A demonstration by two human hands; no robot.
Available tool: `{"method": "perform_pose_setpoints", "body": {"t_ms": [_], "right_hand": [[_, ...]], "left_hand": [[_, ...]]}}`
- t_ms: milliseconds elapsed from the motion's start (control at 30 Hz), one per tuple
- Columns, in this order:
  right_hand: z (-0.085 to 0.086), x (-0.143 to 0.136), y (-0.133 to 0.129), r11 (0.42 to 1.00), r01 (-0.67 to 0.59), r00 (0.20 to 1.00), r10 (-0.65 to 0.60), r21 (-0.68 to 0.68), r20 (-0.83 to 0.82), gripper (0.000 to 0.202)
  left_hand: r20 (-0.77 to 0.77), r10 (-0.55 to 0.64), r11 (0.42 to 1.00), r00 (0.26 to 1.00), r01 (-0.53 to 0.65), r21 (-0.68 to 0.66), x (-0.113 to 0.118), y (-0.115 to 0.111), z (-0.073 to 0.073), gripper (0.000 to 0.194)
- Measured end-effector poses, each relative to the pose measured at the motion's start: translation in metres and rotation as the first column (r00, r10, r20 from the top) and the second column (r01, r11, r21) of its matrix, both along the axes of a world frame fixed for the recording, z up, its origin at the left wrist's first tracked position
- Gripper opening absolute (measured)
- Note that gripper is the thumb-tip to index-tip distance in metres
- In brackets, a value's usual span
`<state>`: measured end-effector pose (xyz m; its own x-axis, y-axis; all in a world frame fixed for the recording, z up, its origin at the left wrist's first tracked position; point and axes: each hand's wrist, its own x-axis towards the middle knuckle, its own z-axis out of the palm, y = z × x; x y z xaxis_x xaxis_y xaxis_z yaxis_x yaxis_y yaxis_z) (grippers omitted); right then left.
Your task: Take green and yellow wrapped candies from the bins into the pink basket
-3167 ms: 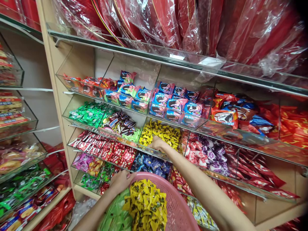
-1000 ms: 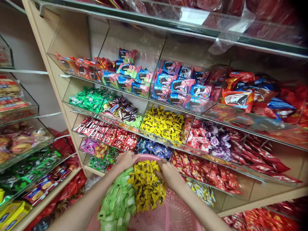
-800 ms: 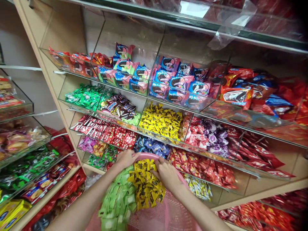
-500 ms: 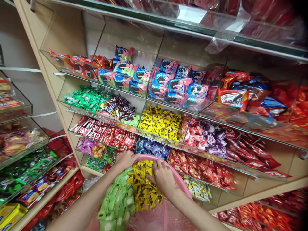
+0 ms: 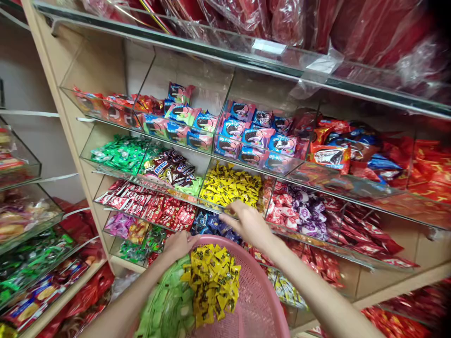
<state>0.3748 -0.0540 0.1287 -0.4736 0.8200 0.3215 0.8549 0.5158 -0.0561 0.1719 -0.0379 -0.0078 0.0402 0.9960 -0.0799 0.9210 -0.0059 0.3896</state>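
Note:
My left hand (image 5: pixel 179 245) is closed on the far left rim of a pink plastic basket (image 5: pixel 278 291). Inside the basket, green-wrapped candies (image 5: pixel 167 303) lie on the left. Beside them is a heap of yellow-wrapped candies (image 5: pixel 214 281). Beyond the basket, my right hand (image 5: pixel 248 225) is in the air at the front edge of the compartment of yellow candies (image 5: pixel 230 185). Its fingers are apart, and no candy shows in them.
Clear-fronted shelf bins hold green candies (image 5: pixel 118 154), Snickers bars (image 5: pixel 167 164), red packets (image 5: pixel 176 211), purple-and-white candies (image 5: pixel 310 211) and blue-pink cookie packs (image 5: pixel 241 129). A glass shelf edge (image 5: pixel 211 56) crosses above. Another shelf unit (image 5: pixel 21 211) stands at the left.
My right hand has left the yellow candies in the basket and moved up and forward to the shelf edge. My left hand stays on the rim. The view has tilted slightly upward.

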Motion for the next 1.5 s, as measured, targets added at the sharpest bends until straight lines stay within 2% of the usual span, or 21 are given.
{"method": "perform_pose_setpoints", "body": {"t_ms": [67, 100, 200, 300, 433, 600, 800, 967, 1100, 1233, 1500], "right_hand": [[0.016, 0.002, 0.034, 1.0, 0.014, 1.0, -0.014, 0.014, -0.027, 0.022], [0.018, 0.002, 0.051, 0.999, 0.047, 0.999, -0.047, -0.001, -0.004, 0.02], [0.009, 0.001, 0.087, 0.979, 0.188, 0.98, -0.183, -0.079, 0.074, 0.025], [-0.006, -0.002, 0.1, 0.967, 0.227, 0.972, -0.219, -0.114, 0.081, 0.041], [-0.014, -0.002, 0.101, 0.965, 0.227, 0.974, -0.223, -0.134, 0.046, 0.051], [-0.015, 0.001, 0.104, 0.976, 0.163, 0.986, -0.166, -0.147, -0.012, 0.041], [-0.018, 0.001, 0.106, 0.978, 0.139, 0.989, -0.145, -0.157, -0.025, 0.054], [-0.019, 0.002, 0.106, 0.98, 0.143, 0.989, -0.146, -0.138, -0.015, 0.042], [-0.021, 0.002, 0.106, 0.983, 0.152, 0.984, -0.161, -0.103, -0.082, 0.029], [-0.021, 0.002, 0.104, 0.975, 0.214, 0.971, -0.22, -0.064, -0.097, 0.029], [-0.019, 0.001, 0.099, 0.969, 0.239, 0.959, -0.245, -0.055, -0.146, 0.027]], "left_hand": [[-0.004, -0.001, 1.0, 1.0, 0.001, -0.002, 0.001, -0.001, 0.001, 0.065], [-0.005, -0.003, 1.0, 1.0, 0.003, 0.002, 0.002, -0.001, 0.001, 0.064], [-0.007, -0.008, 1.0, 1.0, 0.008, 0.019, 0.003, -0.002, 0.003, 0.062], [-0.01, -0.014, 1.0, 1.0, 0.014, 0.022, 0.003, -0.002, 0.003, 0.062], [-0.02, -0.016, 1.0, 1.0, 0.016, 0.018, 0.004, -0.002, 0.002, 0.062], [-0.028, -0.021, 1.0, 0.999, 0.022, 0.019, 0.006, -0.002, 0.001, 0.062], [-0.028, -0.016, 1.0, 0.999, 0.017, 0.021, 0.005, -0.003, 0.003, 0.06], [-0.027, -0.019, 1.0, 0.999, 0.019, 0.019, 0.006, -0.001, 0.0, 0.06], [-0.035, -0.023, 0.999, 0.999, 0.024, 0.027, 0.007, 0.001, -0.003, 0.06], [-0.026, -0.012, 1.0, 1.0, 0.012, 0.024, 0.006, 0.001, -0.002, 0.059], [-0.009, 0.005, 1.0, 1.0, -0.005, 0.007, 0.005, 0.0, -0.005, 0.059]]}}
